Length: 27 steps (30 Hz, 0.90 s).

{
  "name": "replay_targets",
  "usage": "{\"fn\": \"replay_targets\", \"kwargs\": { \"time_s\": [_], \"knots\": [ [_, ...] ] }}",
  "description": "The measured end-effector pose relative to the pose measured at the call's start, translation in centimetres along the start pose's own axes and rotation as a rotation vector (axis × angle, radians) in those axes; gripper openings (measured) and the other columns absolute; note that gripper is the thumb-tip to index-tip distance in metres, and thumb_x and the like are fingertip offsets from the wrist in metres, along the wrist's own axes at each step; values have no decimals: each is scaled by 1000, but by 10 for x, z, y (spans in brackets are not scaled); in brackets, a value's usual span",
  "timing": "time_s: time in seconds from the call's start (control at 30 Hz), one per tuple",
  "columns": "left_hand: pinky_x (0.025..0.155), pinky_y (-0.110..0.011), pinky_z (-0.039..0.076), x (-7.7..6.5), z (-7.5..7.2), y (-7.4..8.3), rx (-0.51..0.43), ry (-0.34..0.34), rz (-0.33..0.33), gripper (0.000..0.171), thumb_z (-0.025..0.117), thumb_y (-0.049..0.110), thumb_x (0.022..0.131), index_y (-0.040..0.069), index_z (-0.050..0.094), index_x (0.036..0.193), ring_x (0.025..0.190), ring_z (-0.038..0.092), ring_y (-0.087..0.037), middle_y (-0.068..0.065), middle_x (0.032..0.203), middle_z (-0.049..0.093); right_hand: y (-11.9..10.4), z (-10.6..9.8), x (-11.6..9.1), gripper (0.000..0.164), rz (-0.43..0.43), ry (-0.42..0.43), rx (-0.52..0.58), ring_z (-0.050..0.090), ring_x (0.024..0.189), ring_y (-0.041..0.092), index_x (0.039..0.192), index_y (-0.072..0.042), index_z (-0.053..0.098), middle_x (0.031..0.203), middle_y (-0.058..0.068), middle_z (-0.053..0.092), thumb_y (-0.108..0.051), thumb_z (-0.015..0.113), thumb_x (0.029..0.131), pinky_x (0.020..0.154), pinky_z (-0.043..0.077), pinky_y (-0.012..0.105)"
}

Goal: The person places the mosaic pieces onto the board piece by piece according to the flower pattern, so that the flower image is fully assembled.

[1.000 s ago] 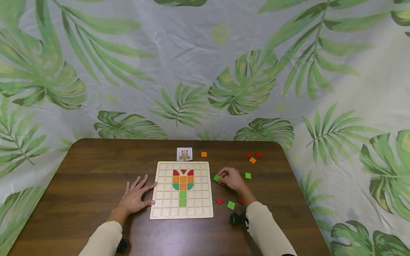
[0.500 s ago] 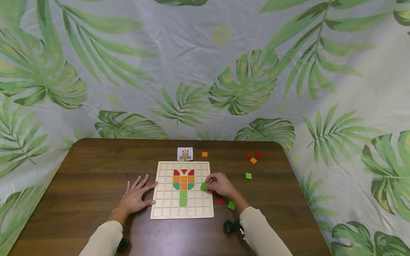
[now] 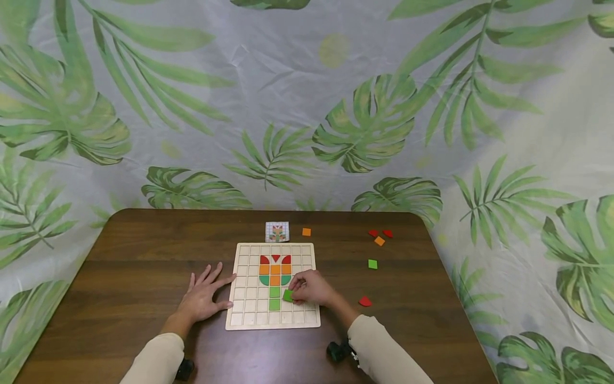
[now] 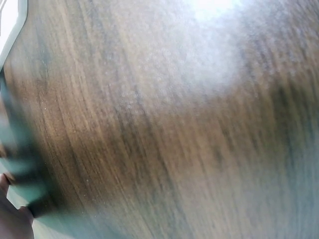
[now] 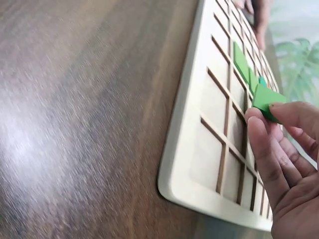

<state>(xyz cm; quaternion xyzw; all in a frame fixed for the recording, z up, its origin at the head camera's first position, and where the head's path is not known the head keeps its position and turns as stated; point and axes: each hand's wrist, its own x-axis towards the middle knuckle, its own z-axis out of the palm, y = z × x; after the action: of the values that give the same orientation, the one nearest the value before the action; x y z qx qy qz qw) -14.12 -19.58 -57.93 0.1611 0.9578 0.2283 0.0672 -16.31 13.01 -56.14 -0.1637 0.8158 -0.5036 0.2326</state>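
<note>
Between thumb and fingers, my right hand [image 3: 313, 288] pinches a green square tile [image 3: 288, 295]. The right wrist view shows this green tile [image 5: 267, 98] tilted above the grid of the pale wooden board [image 3: 307, 319]. My left hand [image 3: 201, 298] lies with spread fingers at the board's left edge, index finger and thumb touching it. On the board, red pieces [image 3: 286, 260], orange squares [image 3: 275, 270] and rounded teal pieces [image 3: 264, 280] form a flower head. Two light green squares [image 3: 274, 304] stand below it as a stem, just left of the held tile.
A pattern card [image 3: 277, 232] lies behind the board, an orange square [image 3: 306, 232] beside it. On the right lie red pieces [image 3: 387, 233], another orange square [image 3: 379, 241], a green square [image 3: 372, 264] and a nearer red piece [image 3: 365, 301]. The right forearm covers some table [image 3: 408, 320].
My right hand has carried the green square from the table at the right leftward over the board, beside the stem. The left hand has stayed in place.
</note>
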Motion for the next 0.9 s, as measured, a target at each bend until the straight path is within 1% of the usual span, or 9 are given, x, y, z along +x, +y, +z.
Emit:
{"fn": "replay_targets", "kwargs": {
  "time_s": [0.23, 0.4, 0.5, 0.57, 0.73, 0.9],
  "knots": [
    [106, -72, 2, -1, -1, 1, -3, 8, 5, 71, 75, 47, 77, 22, 53, 140, 141, 16, -48, -22, 155, 27, -5, 13, 0, 6, -51, -53, -72, 61, 57, 8, 83, 1, 69, 67, -2, 64, 0, 74, 80, 55, 53, 21],
    [107, -71, 1, -1, -2, 1, -9, 3, 3, 71, 74, 46, 78, 22, 52, 140, 141, 16, -48, -21, 155, 26, -8, 22, -2, 6, -48, -83, -88, 57, 56, 3, 81, 0, 70, 66, -5, 62, 0, 75, 78, 53, 50, 17],
    [107, -71, 1, -1, -2, 2, -8, -1, 0, 71, 74, 47, 78, 22, 52, 141, 141, 15, -48, -21, 155, 26, -10, 25, -3, 5, -62, -79, -102, 56, 55, 2, 80, -1, 70, 65, -6, 62, 0, 74, 78, 53, 49, 17],
    [107, -71, 1, -1, -2, 2, -5, -3, -3, 71, 74, 48, 78, 23, 52, 141, 141, 15, -47, -21, 155, 26, -10, 26, -3, 5, -86, -74, -118, 55, 55, 1, 79, -1, 70, 65, -6, 62, 0, 74, 77, 53, 49, 16],
    [107, -71, 1, -1, -2, 2, -5, -3, -6, 71, 74, 48, 78, 22, 52, 141, 141, 15, -47, -21, 155, 26, -9, 30, -1, 5, -141, -58, -214, 51, 58, -3, 78, -5, 71, 65, -10, 60, -6, 76, 77, 56, 45, 14],
    [107, -71, 1, -1, -2, 1, -3, -2, -4, 72, 73, 49, 78, 22, 52, 141, 141, 16, -47, -21, 155, 26, -9, 32, -1, 5, -147, -47, -243, 50, 58, -3, 77, -7, 72, 63, -12, 58, -8, 76, 77, 54, 44, 14]
  ]
}}
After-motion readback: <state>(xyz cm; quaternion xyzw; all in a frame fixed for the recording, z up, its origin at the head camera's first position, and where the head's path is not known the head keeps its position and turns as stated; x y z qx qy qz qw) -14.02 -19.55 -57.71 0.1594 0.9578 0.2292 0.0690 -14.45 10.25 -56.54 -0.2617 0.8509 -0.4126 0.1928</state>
